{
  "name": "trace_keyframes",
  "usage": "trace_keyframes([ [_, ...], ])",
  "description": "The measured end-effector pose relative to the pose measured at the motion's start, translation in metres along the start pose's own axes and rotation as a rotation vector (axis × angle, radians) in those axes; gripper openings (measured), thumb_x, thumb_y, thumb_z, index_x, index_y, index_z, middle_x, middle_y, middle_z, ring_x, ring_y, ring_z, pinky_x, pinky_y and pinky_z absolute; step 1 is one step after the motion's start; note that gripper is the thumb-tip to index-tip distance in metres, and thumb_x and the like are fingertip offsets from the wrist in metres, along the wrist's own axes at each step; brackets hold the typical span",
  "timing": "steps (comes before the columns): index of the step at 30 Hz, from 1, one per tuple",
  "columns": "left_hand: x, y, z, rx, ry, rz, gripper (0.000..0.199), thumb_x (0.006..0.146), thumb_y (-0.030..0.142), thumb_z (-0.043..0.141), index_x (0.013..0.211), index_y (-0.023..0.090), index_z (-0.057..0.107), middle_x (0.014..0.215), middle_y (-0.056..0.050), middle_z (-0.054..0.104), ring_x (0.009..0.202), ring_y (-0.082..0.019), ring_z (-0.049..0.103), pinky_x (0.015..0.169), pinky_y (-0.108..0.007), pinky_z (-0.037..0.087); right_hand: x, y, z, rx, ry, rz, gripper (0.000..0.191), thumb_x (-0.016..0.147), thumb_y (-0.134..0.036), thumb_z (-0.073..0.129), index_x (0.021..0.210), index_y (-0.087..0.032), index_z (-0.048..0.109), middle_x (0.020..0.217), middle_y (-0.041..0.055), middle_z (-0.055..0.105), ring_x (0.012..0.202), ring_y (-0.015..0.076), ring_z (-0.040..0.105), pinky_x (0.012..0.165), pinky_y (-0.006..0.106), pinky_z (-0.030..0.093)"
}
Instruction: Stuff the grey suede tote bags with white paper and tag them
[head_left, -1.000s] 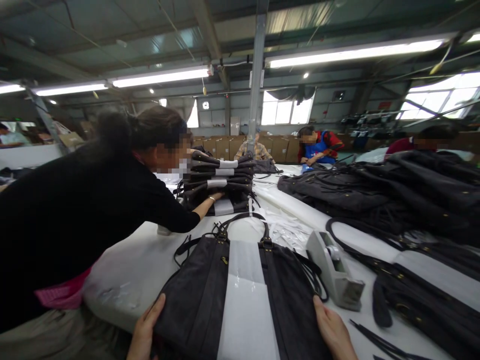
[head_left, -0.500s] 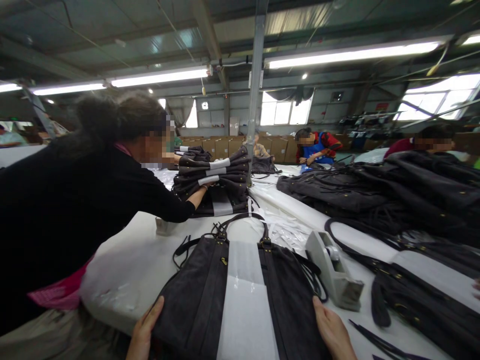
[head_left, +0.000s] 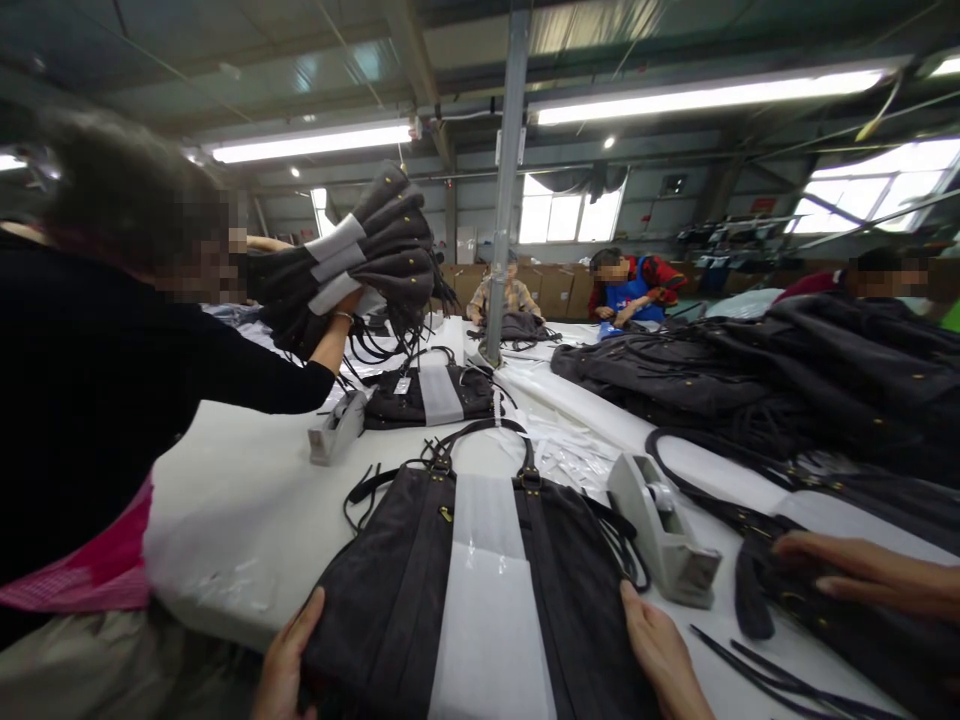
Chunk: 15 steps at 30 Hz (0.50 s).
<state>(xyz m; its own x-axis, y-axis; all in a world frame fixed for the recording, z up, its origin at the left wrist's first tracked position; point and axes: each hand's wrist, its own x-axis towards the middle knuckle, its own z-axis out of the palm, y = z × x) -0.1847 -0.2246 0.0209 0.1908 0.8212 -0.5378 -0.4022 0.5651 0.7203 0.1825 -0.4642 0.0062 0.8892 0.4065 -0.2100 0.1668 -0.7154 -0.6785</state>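
Note:
A dark grey bag (head_left: 390,570) with looped handles lies flat in front of me, a white wrap (head_left: 487,590) around its middle. My left hand (head_left: 289,655) grips the bag's left side edge, thumb on top. On the opposite edge, my right hand (head_left: 660,645) holds the bag in the same way, its fingers partly hidden beneath. Just right of the bag stands a grey tape dispenser (head_left: 664,530).
At the left, a person in black (head_left: 135,360) holds up several wrapped bags (head_left: 345,260). Another wrapped bag (head_left: 390,400) lies beyond mine, beside a second dispenser (head_left: 337,430). Dark bags (head_left: 750,370) are heaped right. Another person's hands (head_left: 870,570) touch a bag there. A metal post (head_left: 510,190) stands ahead.
The person at the left has lifted several bags off the stack and leftward, uncovering one bag. Another person's hands have come in at the right. My hands keep nearly the same hold.

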Motion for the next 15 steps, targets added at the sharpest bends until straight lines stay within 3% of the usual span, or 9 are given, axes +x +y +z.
trace_keyframes([
  [8, -0.018, 0.011, 0.024, -0.081, -0.004, -0.009, 0.041, 0.082, 0.023, 0.062, 0.122, 0.016, 0.058, 0.098, -0.008, 0.072, 0.091, -0.022, 0.069, 0.092, -0.041, 0.051, -0.006, -0.004, 0.003, 0.001, 0.063, 0.011, 0.054, 0.086, -0.049, 0.028, 0.066, -0.016, 0.066, 0.08, 0.0145, 0.07, 0.087, 0.0276, 0.065, 0.067, 0.027, 0.045],
  [15, -0.009, 0.016, 0.038, -0.195, -0.025, -0.026, 0.044, 0.082, 0.021, 0.063, 0.125, 0.016, 0.056, 0.099, -0.008, 0.072, 0.093, -0.022, 0.068, 0.091, -0.039, 0.052, -0.003, -0.004, 0.001, 0.039, 0.056, 0.042, 0.052, 0.082, -0.051, 0.03, 0.07, -0.016, 0.067, 0.08, 0.0148, 0.071, 0.091, 0.0295, 0.065, 0.073, 0.029, 0.046],
])
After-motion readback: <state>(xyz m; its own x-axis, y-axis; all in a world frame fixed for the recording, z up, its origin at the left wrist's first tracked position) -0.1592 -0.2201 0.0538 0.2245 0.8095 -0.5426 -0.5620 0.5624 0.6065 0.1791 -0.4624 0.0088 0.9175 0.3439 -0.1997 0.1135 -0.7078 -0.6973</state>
